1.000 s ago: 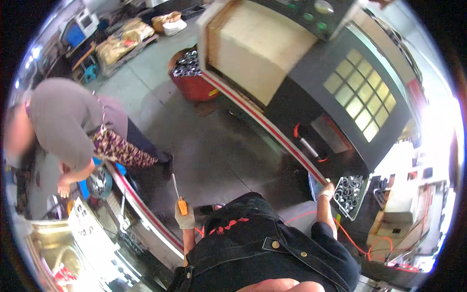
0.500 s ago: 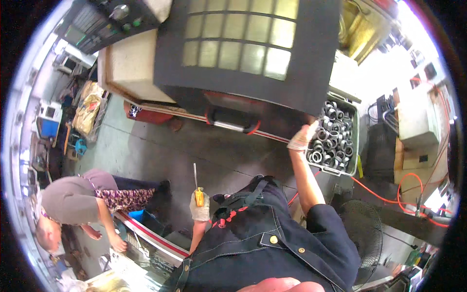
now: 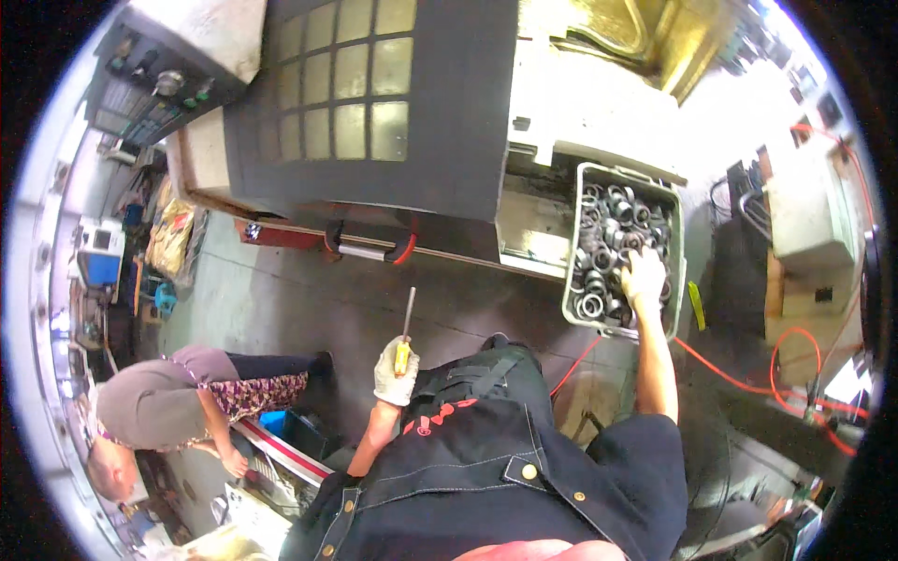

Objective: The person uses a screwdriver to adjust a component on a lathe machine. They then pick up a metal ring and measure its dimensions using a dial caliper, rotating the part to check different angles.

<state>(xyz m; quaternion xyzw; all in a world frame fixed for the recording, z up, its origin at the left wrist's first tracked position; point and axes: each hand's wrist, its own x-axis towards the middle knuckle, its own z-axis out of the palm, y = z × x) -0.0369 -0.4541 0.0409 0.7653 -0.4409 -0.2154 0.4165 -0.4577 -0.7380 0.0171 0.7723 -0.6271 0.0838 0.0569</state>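
Observation:
My left hand [image 3: 397, 372], in a pale work glove, is closed round the yellow handle of a screwdriver [image 3: 403, 357]. Its metal shaft points up and away from me. My right hand [image 3: 644, 278] reaches into a grey-green plastic crate [image 3: 680, 271] at the right. Its fingers, somewhat apart, touch the top of a heap of metal rings [image 3: 608, 238]; the fingertips are hard to make out among them. Left of the crate stands a machine with a dark sliding door [image 3: 458, 140], which has a window grid and a red-ended handle [image 3: 367, 251].
A control panel [image 3: 154, 93] juts out at upper left. Another person [image 3: 154, 402] bends over a bench at lower left. An orange hose [image 3: 720, 374] trails across the right side, near a dark fan [image 3: 697, 458]. A red container [image 3: 281, 236] sits under the machine.
The dark door has slid left, uncovering part of the machine beside the crate. My right hand has left the door's edge and gone into the crate. My left hand still holds the screwdriver.

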